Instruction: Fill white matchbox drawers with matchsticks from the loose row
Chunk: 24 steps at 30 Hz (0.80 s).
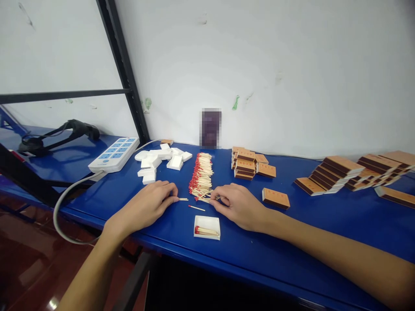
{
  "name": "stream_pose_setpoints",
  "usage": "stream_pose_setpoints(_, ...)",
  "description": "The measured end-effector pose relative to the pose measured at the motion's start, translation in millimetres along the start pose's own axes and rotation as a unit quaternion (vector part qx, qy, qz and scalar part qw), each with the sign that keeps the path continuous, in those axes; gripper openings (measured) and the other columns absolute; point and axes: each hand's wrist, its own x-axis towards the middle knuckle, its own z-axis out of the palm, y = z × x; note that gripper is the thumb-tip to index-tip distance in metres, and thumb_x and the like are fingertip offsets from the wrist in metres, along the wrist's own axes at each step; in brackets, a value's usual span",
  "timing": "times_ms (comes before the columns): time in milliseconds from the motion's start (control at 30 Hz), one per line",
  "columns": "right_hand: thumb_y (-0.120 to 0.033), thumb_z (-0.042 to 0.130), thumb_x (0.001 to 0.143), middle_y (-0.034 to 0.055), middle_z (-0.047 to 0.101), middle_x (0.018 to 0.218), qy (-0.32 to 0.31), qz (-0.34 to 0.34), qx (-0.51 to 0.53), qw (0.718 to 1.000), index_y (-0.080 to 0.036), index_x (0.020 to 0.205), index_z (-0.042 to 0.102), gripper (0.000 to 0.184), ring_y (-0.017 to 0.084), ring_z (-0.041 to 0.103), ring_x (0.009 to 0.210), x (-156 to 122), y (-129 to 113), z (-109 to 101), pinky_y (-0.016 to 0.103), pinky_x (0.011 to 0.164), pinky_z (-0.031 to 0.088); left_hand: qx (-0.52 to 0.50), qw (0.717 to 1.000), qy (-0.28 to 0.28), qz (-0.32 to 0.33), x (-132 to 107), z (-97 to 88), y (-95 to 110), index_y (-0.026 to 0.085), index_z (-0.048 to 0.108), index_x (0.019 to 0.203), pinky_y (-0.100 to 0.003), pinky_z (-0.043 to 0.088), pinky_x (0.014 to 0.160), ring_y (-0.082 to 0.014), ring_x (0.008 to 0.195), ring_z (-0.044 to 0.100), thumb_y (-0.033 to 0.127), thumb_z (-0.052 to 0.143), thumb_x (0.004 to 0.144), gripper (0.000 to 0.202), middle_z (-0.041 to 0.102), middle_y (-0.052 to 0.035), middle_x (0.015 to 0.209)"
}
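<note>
My left hand (pixel 157 198) rests low over the blue table, thumb and forefinger pinched on matchsticks (pixel 183 199) whose ends stick out to the right. At the near end of a long row of red-tipped matches (pixel 201 172), my right hand (pixel 235 205) has its fingertips closed on a few matches (pixel 203 199). One loose match (pixel 196 207) lies between the hands. Nearer the table edge sits a white matchbox tray (pixel 207 221) with several matches along its near side, heads to the left.
White matchbox trays (pixel 155 160) are heaped at the left, beside a power strip (pixel 113 154) with a grey cable. Brown matchboxes (pixel 244 163) stand stacked behind my right hand; a single matchbox (pixel 275 198) lies nearer. More stacked matchboxes (pixel 339 172) are far right. A black shelf post (pixel 123 65) rises at left.
</note>
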Motion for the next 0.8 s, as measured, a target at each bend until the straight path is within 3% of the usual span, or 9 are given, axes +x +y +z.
stream_pose_setpoints(400, -0.025, 0.051, 0.091, -0.0043, 0.048, 0.058, -0.022, 0.015, 0.016, 1.000, -0.019, 0.083, 0.059, 0.013, 0.011, 0.042, 0.055, 0, 1, -1, 0.026, 0.063, 0.033, 0.014, 1.000, -0.014, -0.007, -1, 3.8, 9, 0.022, 0.053, 0.088, -0.030, 0.040, 0.066, -0.0204, 0.075, 0.059, 0.037, 0.036, 0.099, 0.025, 0.063, -0.0015, 0.084)
stream_pose_setpoints(633, -0.022, 0.052, 0.089, -0.0054, 0.047, 0.057, -0.022, 0.027, 0.015, 0.999, -0.019, 0.082, 0.055, 0.009, 0.011, 0.039, 0.055, -1, 2, 0, 0.026, 0.062, 0.031, 0.033, 0.997, -0.044, -0.052, -12, -10.1, 7, 0.023, 0.055, 0.087, -0.030, 0.038, 0.063, -0.0211, 0.070, 0.060, 0.034, 0.037, 0.098, 0.024, 0.063, -0.0011, 0.076)
stream_pose_setpoints(800, -0.023, 0.051, 0.090, -0.0061, 0.046, 0.056, -0.020, 0.020, 0.022, 0.999, -0.019, 0.083, 0.055, 0.009, 0.010, 0.038, 0.053, -1, 1, 0, 0.026, 0.062, 0.031, -0.012, 0.996, -0.087, -0.023, -17, -17.2, 15, 0.024, 0.057, 0.081, -0.027, 0.036, 0.061, -0.0173, 0.068, 0.058, 0.033, 0.042, 0.097, 0.024, 0.062, 0.0026, 0.072)
